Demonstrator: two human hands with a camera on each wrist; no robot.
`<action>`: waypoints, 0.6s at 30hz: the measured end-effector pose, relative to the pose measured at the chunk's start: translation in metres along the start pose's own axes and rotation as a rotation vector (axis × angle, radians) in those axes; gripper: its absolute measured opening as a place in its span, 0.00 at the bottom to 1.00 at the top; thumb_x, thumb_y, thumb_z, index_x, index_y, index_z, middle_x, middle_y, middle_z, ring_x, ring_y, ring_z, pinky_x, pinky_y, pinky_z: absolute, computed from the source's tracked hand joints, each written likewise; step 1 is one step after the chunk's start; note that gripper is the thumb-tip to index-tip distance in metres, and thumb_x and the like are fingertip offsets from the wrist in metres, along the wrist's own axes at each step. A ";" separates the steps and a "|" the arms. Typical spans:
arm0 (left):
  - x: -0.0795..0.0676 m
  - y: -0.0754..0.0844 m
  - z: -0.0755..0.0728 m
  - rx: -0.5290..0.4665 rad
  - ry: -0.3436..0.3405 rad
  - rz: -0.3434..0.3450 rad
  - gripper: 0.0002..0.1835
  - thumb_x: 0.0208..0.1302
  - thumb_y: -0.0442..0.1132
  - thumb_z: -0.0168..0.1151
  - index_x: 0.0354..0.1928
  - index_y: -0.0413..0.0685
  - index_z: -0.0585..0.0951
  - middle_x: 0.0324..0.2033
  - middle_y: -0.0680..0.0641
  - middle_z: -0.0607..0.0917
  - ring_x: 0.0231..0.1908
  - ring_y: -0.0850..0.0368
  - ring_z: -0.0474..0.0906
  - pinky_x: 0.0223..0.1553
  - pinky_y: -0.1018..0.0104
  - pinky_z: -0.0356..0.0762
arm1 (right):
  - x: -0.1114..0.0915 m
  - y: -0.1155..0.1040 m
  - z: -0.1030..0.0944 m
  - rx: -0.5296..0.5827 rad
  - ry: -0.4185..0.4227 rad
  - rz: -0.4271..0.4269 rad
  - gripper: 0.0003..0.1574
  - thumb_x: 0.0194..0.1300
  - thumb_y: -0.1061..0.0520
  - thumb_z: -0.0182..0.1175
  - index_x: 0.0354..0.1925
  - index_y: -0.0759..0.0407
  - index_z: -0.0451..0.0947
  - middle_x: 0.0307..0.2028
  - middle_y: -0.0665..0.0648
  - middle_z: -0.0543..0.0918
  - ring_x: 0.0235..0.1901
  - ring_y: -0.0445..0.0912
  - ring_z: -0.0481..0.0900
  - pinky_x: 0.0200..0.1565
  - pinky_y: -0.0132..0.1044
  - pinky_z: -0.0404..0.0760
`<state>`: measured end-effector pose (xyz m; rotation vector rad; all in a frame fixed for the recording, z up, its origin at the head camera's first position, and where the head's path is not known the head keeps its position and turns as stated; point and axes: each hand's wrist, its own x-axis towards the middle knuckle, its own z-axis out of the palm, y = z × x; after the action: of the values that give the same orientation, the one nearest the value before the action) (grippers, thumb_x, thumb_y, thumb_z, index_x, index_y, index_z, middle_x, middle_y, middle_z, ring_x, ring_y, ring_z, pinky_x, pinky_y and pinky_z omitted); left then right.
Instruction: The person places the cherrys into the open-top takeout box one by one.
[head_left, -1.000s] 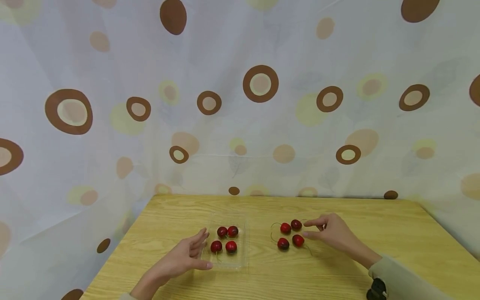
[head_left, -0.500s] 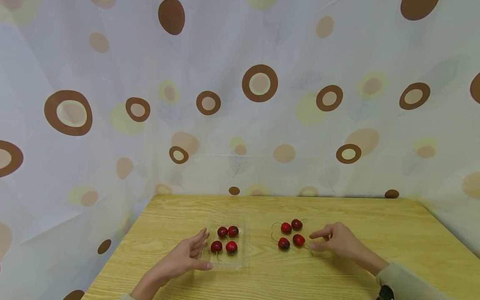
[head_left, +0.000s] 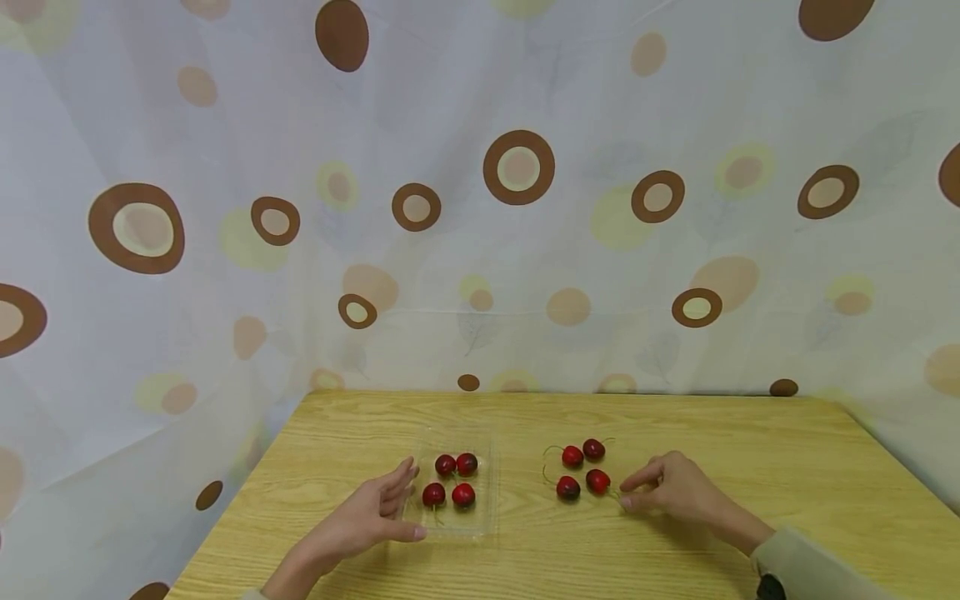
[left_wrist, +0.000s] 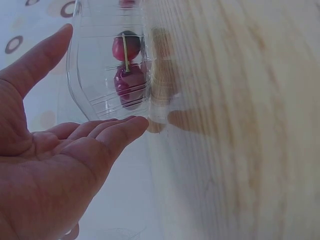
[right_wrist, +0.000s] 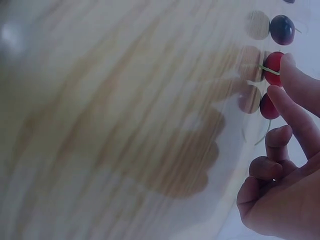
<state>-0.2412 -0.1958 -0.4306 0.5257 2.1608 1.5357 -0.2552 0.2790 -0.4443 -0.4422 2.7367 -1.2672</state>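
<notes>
In the head view, my left hand [head_left: 362, 521] is at the left side of a clear plastic tray [head_left: 489, 523]. Its fingers lie along the tray's wall, with the thumb stretched out near the front corner. Several dark red cherries [head_left: 463, 496] sit inside, in two rows. To the right, more cherries [head_left: 572, 456] with thin stems lie on the table in a small group. My right hand [head_left: 675, 492] is beside the nearest right cherry [head_left: 597, 481], thumb and forefinger apart around the end of its stem. Its other fingers curl inward in the right wrist view.
Both hands work over a light wood-grain table [head_left: 540, 567]. Behind and to the left hangs a pale curtain [head_left: 585, 275] with brown and beige circles. A dark object [head_left: 770, 586] shows at the right sleeve.
My right hand has drawn back from the loose cherries, rightward and slightly nearer, then come down to one cherry's stem. The thumb-forefinger gap has narrowed. The left hand stays put.
</notes>
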 end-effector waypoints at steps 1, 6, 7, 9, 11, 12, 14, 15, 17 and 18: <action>0.000 0.000 0.000 0.000 0.000 0.000 0.56 0.71 0.38 0.72 0.83 0.34 0.40 0.81 0.29 0.48 0.78 0.28 0.48 0.74 0.38 0.57 | 0.000 0.000 0.000 -0.002 -0.002 -0.006 0.15 0.60 0.56 0.79 0.42 0.64 0.93 0.30 0.52 0.82 0.30 0.44 0.67 0.30 0.33 0.67; 0.000 0.000 0.000 -0.003 0.001 0.000 0.56 0.70 0.37 0.72 0.83 0.34 0.40 0.81 0.29 0.48 0.78 0.28 0.48 0.74 0.38 0.57 | 0.001 -0.001 0.002 -0.004 -0.008 -0.018 0.11 0.59 0.58 0.79 0.39 0.64 0.93 0.30 0.52 0.82 0.30 0.44 0.69 0.30 0.33 0.70; 0.000 0.000 0.000 -0.004 0.000 0.000 0.56 0.70 0.37 0.72 0.83 0.34 0.40 0.81 0.29 0.48 0.78 0.28 0.48 0.74 0.38 0.56 | 0.001 -0.002 0.003 -0.008 -0.007 -0.021 0.11 0.59 0.58 0.79 0.39 0.63 0.93 0.30 0.52 0.82 0.30 0.44 0.70 0.31 0.33 0.71; 0.000 0.000 0.000 -0.003 0.001 -0.001 0.56 0.70 0.37 0.72 0.83 0.34 0.40 0.81 0.29 0.48 0.78 0.29 0.48 0.74 0.38 0.56 | 0.002 -0.002 0.004 -0.013 -0.005 -0.023 0.10 0.59 0.58 0.79 0.38 0.63 0.93 0.30 0.52 0.83 0.31 0.44 0.72 0.31 0.33 0.73; 0.000 0.000 0.000 -0.004 0.003 -0.001 0.56 0.70 0.37 0.72 0.83 0.34 0.40 0.81 0.29 0.48 0.78 0.29 0.48 0.74 0.38 0.56 | 0.002 -0.002 0.004 -0.026 0.003 -0.030 0.08 0.59 0.59 0.79 0.36 0.62 0.93 0.30 0.51 0.83 0.31 0.44 0.74 0.32 0.34 0.74; 0.000 0.000 0.000 -0.003 0.004 0.000 0.56 0.70 0.37 0.72 0.83 0.34 0.40 0.81 0.29 0.48 0.78 0.29 0.48 0.74 0.38 0.56 | 0.003 -0.002 0.005 -0.033 0.006 -0.036 0.08 0.58 0.58 0.80 0.36 0.61 0.93 0.30 0.51 0.83 0.31 0.44 0.74 0.32 0.34 0.74; 0.000 0.000 0.000 -0.004 0.006 0.001 0.56 0.70 0.37 0.72 0.83 0.34 0.40 0.81 0.30 0.48 0.78 0.29 0.48 0.74 0.38 0.56 | 0.004 -0.001 0.005 -0.045 0.011 -0.046 0.07 0.58 0.58 0.80 0.34 0.60 0.93 0.30 0.50 0.83 0.31 0.43 0.75 0.32 0.34 0.75; 0.000 0.000 0.000 -0.005 0.005 0.001 0.56 0.70 0.37 0.72 0.83 0.34 0.40 0.81 0.30 0.48 0.78 0.29 0.48 0.74 0.38 0.56 | 0.004 0.000 0.005 -0.050 0.012 -0.051 0.06 0.58 0.58 0.80 0.34 0.60 0.93 0.30 0.50 0.83 0.31 0.43 0.75 0.32 0.34 0.74; 0.000 0.000 0.000 -0.009 0.002 0.003 0.56 0.70 0.37 0.72 0.83 0.34 0.40 0.81 0.29 0.48 0.78 0.29 0.47 0.74 0.38 0.55 | 0.005 0.000 0.006 -0.055 0.010 -0.056 0.06 0.58 0.58 0.80 0.33 0.59 0.93 0.29 0.50 0.83 0.31 0.43 0.74 0.32 0.33 0.74; 0.000 0.000 0.000 -0.010 0.001 0.003 0.56 0.71 0.37 0.72 0.83 0.34 0.40 0.81 0.29 0.47 0.78 0.29 0.47 0.74 0.38 0.55 | 0.005 0.000 0.006 -0.055 0.010 -0.056 0.06 0.58 0.58 0.80 0.33 0.59 0.93 0.29 0.50 0.82 0.31 0.43 0.74 0.33 0.33 0.74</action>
<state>-0.2415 -0.1957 -0.4306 0.5259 2.1525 1.5480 -0.2587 0.2732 -0.4482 -0.5226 2.7921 -1.2116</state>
